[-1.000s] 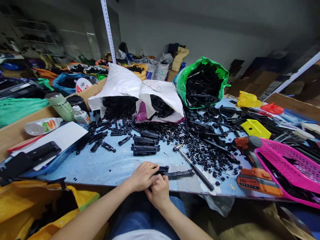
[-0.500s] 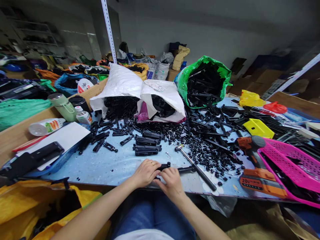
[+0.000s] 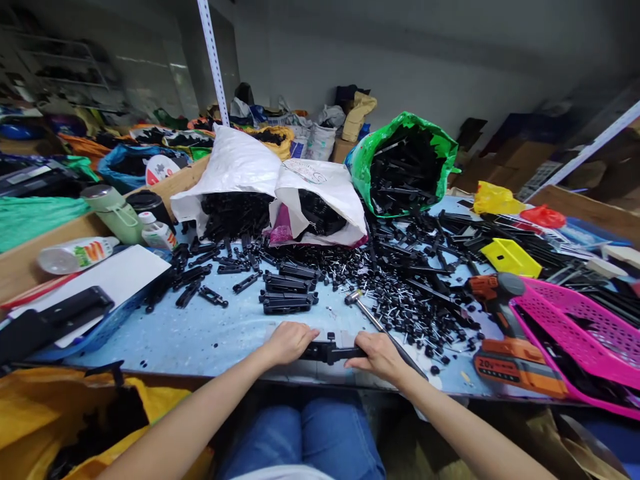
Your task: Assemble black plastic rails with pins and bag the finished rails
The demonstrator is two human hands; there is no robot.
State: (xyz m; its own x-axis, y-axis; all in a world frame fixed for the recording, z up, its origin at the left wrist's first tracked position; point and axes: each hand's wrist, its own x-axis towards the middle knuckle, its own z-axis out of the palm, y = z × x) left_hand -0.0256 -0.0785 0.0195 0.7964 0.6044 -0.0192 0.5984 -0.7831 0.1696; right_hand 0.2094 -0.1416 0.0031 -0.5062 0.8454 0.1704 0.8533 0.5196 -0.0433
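A long black plastic part with a jointed middle lies level at the front of the blue work table, gripped at both ends. My left hand is closed around its left end, and my right hand pinches the right end. Just beyond and to the right, a hammer rests slantwise, its dark handle passing behind my right hand. Several similar black parts are stacked in a row behind my left hand. Loose screws and black knobs are heaped past the hammer.
An orange cordless drill lies at the right beside a pink basket. White sacks and a green bag of black parts stand at the back. Bottles, a green flask and a white board occupy the left.
My hands have moved apart, the right one to the right, showing the part's jointed middle between them. The view has shifted slightly.
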